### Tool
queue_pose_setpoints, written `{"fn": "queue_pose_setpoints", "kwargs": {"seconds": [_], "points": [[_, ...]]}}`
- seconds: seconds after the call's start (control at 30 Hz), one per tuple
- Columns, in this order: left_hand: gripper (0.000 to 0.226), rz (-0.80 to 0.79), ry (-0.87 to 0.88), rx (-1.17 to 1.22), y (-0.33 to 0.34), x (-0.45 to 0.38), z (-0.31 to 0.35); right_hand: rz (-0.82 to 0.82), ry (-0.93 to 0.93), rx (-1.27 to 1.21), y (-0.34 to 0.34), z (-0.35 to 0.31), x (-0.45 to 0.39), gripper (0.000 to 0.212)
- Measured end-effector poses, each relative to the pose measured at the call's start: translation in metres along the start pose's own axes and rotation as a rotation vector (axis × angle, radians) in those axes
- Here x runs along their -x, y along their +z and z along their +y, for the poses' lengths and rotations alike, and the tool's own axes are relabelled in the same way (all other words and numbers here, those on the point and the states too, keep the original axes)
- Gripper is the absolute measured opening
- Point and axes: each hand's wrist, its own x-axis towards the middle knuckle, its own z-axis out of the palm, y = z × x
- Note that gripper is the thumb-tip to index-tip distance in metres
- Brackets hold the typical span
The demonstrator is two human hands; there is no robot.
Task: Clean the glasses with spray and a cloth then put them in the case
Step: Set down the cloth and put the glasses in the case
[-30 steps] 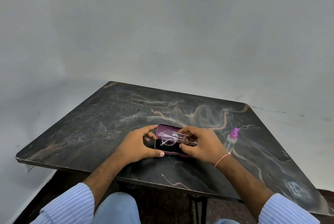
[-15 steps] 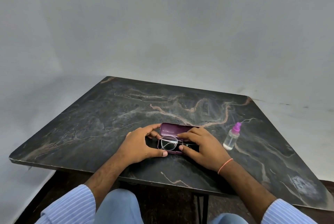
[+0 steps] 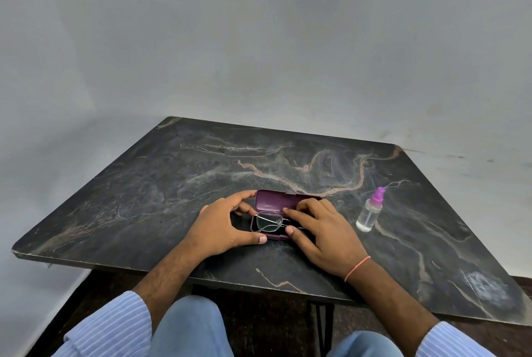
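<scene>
Glasses (image 3: 269, 221) lie folded in the open case (image 3: 276, 203), which sits on the desk (image 3: 172, 184) a little in from the middle of its near edge. One lens shows clearly at the case's left end; the rest of the frame is hidden under the right hand (image 3: 322, 234). The case's purple lid stands up on the far side, its dark bottom half toward the person.

The left hand (image 3: 223, 225) is curled round the left end of the case, thumb along its near wall and fingers reaching to the far side by the lid. The right hand lies over the right half of the case, fingers bent down onto the glasses and the lid's edge, thumb at the near wall; whether it pinches the frame or only presses on it cannot be told.

A spray bottle (image 3: 369, 210) with a pink top stands upright toward the right edge of the desk, apart from the right hand.
</scene>
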Motion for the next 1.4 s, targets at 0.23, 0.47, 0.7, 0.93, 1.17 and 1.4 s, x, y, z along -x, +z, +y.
{"fn": "queue_pose_setpoints", "kwargs": {"seconds": [0.23, 0.47, 0.7, 0.93, 1.17, 1.4], "points": [[0.089, 0.021, -0.008, 0.021, 0.000, 0.002, 0.002, 0.260, 0.052, 0.054, -0.007, 0.002, 0.007, 0.062], [0.064, 0.039, 0.012, -0.030, 0.001, 0.005, 0.005, 0.022, 0.170, -0.149, -0.014, 0.006, 0.015, 0.063], [0.060, 0.021, 0.030, -0.051, 0.000, 0.007, 0.007, -0.030, 0.175, -0.251, -0.015, 0.003, 0.020, 0.043], [0.043, 0.067, 0.018, 0.007, 0.000, 0.005, 0.006, -0.021, 0.203, -0.334, -0.015, 0.004, 0.021, 0.041], [0.047, 0.056, 0.013, -0.005, 0.000, 0.005, 0.005, -0.020, 0.223, -0.325, -0.017, 0.002, 0.022, 0.044], [0.056, 0.014, 0.050, -0.121, -0.001, 0.006, 0.010, -0.030, 0.249, -0.346, -0.020, 0.001, 0.021, 0.048]]}}
